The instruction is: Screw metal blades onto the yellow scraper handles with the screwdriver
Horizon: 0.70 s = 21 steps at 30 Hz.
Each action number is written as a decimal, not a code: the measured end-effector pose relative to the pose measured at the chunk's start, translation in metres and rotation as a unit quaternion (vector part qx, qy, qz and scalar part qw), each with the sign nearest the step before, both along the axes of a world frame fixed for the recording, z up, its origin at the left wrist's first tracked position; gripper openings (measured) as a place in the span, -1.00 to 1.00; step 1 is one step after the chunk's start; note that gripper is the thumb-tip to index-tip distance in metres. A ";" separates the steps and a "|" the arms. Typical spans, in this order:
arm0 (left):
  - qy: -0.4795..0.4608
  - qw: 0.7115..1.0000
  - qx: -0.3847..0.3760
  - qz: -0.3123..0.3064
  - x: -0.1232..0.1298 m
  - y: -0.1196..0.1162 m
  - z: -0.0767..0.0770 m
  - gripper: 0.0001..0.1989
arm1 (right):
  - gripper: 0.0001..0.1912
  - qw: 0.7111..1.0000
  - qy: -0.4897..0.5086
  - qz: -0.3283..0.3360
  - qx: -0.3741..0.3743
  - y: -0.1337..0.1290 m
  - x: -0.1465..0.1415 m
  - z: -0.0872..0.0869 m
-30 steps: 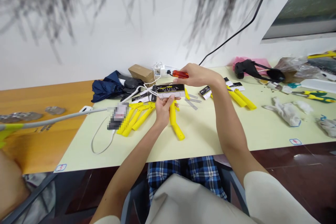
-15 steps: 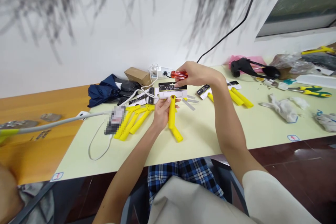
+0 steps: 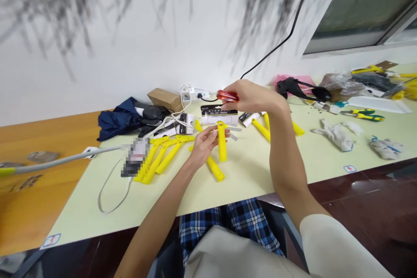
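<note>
Low over the table, my left hand (image 3: pixel 204 142) is closed on a yellow scraper (image 3: pixel 222 144), its handle hanging toward me. A black-and-white label card (image 3: pixel 219 115) stands at the scraper's head; whether it is fixed there I cannot tell. My right hand (image 3: pixel 249 97) is bent over above the card, wrapped round a red translucent handle, apparently a screwdriver (image 3: pixel 227 96), whose shaft I cannot see. Beneath my left hand lies another yellow handle (image 3: pixel 215 169). Thin metal blades (image 3: pixel 233 137) lie just behind my left fingers.
Yellow scrapers (image 3: pixel 163 160) lie to the left, near a blurred-out item (image 3: pixel 135 156) and a white cable. Behind stand a cardboard box (image 3: pixel 165 99) and a power strip (image 3: pixel 200 94). Rightward lie more yellow scrapers (image 3: pixel 260 129), gloves (image 3: pixel 337 134) and yellow-green pliers (image 3: pixel 365 115).
The view has shifted, with the surroundings sliding left at the right side. My left hand still holds the scraper, and my right hand keeps the red handle above it.
</note>
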<state>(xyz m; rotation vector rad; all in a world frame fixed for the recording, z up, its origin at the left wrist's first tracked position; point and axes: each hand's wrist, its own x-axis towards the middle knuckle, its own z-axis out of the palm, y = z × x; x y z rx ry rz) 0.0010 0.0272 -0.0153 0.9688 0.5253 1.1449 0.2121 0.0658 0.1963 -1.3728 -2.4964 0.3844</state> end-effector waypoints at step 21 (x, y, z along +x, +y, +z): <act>0.061 0.979 -0.002 -0.193 -0.062 -0.096 0.003 -0.35 | -0.66 0.967 -0.165 -0.110 -0.159 0.087 0.125 -0.055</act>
